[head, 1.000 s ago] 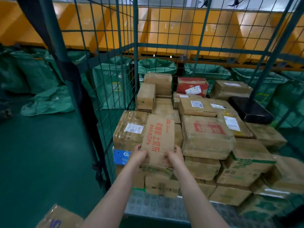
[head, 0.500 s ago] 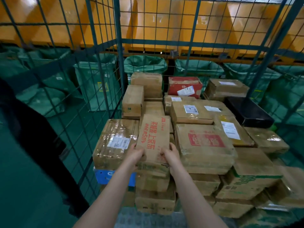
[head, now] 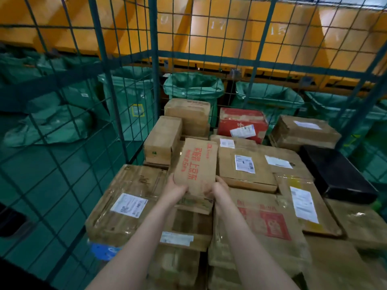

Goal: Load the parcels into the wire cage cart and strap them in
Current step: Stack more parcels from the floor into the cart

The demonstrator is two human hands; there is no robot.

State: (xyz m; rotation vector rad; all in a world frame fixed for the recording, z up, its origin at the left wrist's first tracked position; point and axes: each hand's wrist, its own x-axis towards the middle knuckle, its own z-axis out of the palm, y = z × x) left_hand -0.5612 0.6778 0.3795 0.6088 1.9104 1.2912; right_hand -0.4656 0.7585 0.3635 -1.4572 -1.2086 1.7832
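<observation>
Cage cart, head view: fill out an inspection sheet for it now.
Surface: cart floor hidden under the load; green floor outside.
Job's things: wire cage cart holds stacked cardboard parcels; flat brown parcel with red print over the stack's middle; red box at the back; black box at the right; no strap seen.
Clutter: nothing seen.
Hands: left hand and right hand grip the flat brown parcel's near end.
Cables: nothing seen.
Surroundings: green sacks and yellow chutes behind the mesh.
</observation>
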